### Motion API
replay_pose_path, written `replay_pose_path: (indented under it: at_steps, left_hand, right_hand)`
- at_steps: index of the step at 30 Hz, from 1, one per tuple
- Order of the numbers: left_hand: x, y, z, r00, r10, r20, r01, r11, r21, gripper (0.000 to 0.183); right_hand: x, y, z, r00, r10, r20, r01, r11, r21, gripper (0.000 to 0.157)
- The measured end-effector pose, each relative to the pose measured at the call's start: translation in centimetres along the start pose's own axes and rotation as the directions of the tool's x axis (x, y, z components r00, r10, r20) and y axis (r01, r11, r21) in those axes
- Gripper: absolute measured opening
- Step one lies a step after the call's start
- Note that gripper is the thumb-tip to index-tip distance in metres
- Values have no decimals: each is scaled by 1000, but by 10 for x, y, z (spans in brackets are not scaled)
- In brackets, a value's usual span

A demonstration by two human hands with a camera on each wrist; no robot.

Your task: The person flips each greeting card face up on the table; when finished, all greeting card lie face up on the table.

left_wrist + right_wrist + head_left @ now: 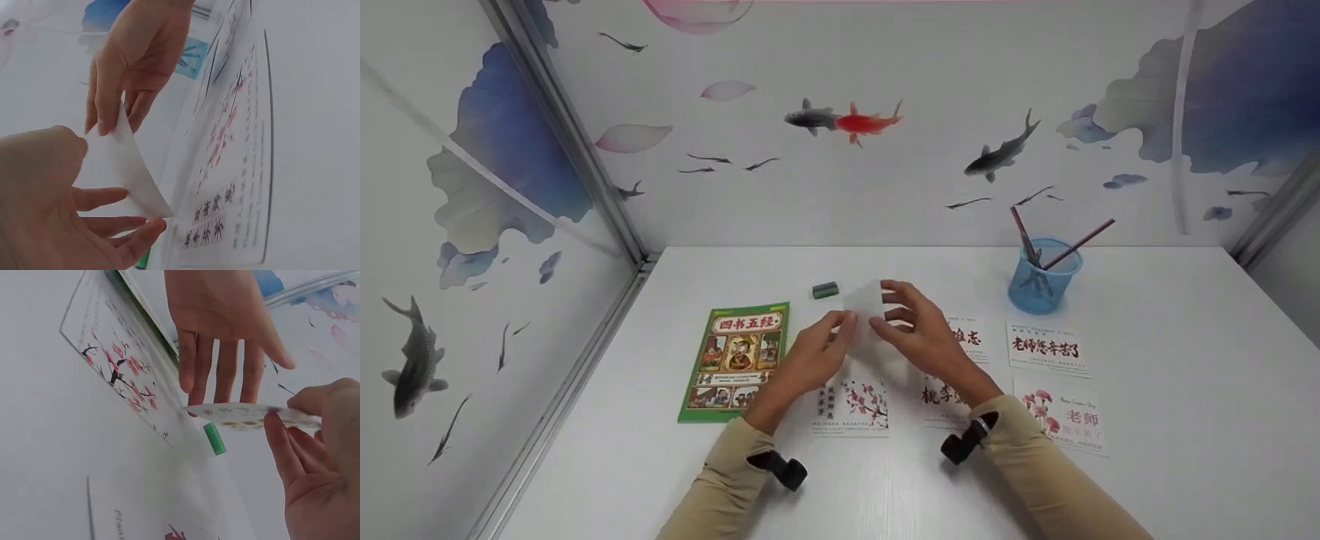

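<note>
Upright between the two hands is a small card [868, 301], its plain white back facing me. My right hand [919, 322] pinches one end of it between thumb and fingers. At the other end my left hand [819, 349] touches the card with nearly straight fingers; its thumb stands away from the card [132, 163] in the left wrist view. Printed characters and yellow flowers show on the card's front [236, 415] in the right wrist view. Below the hands lies a card with plum blossoms [851, 409], flat on the table.
A green-bordered book [727, 360] lies to the left. A small green block [825, 290] is behind the hands. Further printed cards, among them a red-lettered card [1046, 349] and a pink flower card [1061, 416], lie right. A blue mesh pen cup [1039, 285] holds pencils.
</note>
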State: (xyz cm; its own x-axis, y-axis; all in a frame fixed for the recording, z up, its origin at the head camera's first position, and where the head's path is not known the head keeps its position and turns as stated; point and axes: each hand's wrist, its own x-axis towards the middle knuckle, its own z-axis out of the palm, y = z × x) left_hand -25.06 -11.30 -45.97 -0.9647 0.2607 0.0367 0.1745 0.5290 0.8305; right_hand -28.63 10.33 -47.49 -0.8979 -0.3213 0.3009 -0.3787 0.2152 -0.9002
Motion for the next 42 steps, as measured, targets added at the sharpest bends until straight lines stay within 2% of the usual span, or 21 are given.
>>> replay_pose_path:
  at_steps: [4, 7, 9, 11, 15, 18, 22, 24, 26, 28, 30, 33, 36, 38, 42]
  left_hand:
    - [-2, 2, 1, 999, 5, 42, 4, 980, -199, 62]
    - [-3, -1, 1, 999, -10, 50, 24, 959, -282, 50]
    - [-4, -5, 0, 999, -16, 44, 29, 951, -307, 40]
    - [-3, -9, -1, 999, -10, 51, 27, 943, -331, 36]
    - [-1, -13, -3, 995, 20, 94, 17, 924, -383, 39]
    - [1, -15, -3, 995, 31, 98, 11, 913, -407, 41]
    - [4, -17, -2, 998, 27, 63, 8, 872, -490, 60]
    - [5, -18, -2, 999, 9, 38, 13, 838, -545, 65]
    - [6, -18, -3, 1000, -4, 12, 10, 812, -584, 60]
    - [6, -19, -4, 1000, -19, -12, 7, 796, -605, 51]
    - [7, -19, -5, 999, -17, -33, -6, 795, -607, 44]
    - [8, -20, -5, 998, -14, -62, -23, 825, -564, 40]
    - [8, -22, -5, 995, -9, -95, -41, 854, -519, 39]
    - [8, -23, -6, 994, 3, -108, -57, 863, -501, 40]
    - [8, -26, -11, 993, 63, -101, -104, 868, -486, 61]
  right_hand:
    - [-9, -5, 4, 993, -67, 93, 71, 997, -38, 42]
    - [-12, -6, 6, 981, -128, 147, 145, 983, -114, 31]
    - [-12, -6, 6, 974, -165, 158, 189, 970, -155, 29]
    - [-12, -5, 4, 974, -178, 141, 205, 955, -215, 36]
    - [-10, -4, -3, 988, -136, 77, 153, 939, -307, 57]
    - [-10, -3, -8, 997, -77, 25, 81, 939, -334, 62]
    - [-10, -1, -11, 998, 10, -59, -29, 943, -331, 60]
    - [-10, 0, -12, 996, 56, -76, -77, 948, -308, 60]
    - [-10, -1, -13, 993, 87, -77, -106, 952, -286, 62]
    - [-9, -1, -13, 992, 96, -84, -115, 954, -278, 66]
    - [-8, -2, -14, 991, 82, -105, -109, 953, -281, 70]
    - [-7, -3, -15, 991, 33, -128, -66, 960, -271, 67]
    - [-7, -3, -14, 995, -4, -98, -21, 966, -258, 48]
    - [-8, -4, -13, 996, -16, -86, -8, 964, -268, 34]
    - [-11, -1, -8, 994, -2, -111, -28, 962, -272, 19]
